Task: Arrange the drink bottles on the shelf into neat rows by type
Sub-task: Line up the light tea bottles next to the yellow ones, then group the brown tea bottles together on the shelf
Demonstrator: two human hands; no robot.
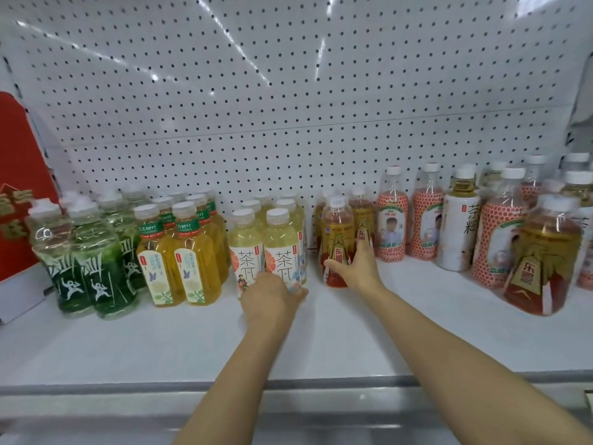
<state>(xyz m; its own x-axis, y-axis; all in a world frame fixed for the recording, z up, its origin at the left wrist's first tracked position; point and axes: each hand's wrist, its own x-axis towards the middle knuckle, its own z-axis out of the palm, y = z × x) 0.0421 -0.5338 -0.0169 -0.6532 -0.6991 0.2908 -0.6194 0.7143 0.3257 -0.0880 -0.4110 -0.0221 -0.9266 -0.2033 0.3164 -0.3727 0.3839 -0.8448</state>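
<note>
Rows of drink bottles stand on the white shelf (192,342): green-labelled bottles (96,271) at the left, yellow tea bottles (189,252) beside them, then pale bottles with white tea labels (282,248). My left hand (269,300) grips the base of the front right pale bottle. My right hand (356,268) holds the front red-and-gold bottle (337,242) low down, thumb on its left side and fingers on its right. More red-and-gold bottles stand behind it.
To the right stand orange dotted-label bottles (393,226), a white-label tea bottle (457,226) and a lone red-and-gold bottle (542,261) near the front. A red sign (19,187) blocks the left end. A perforated back panel (288,107) rises behind.
</note>
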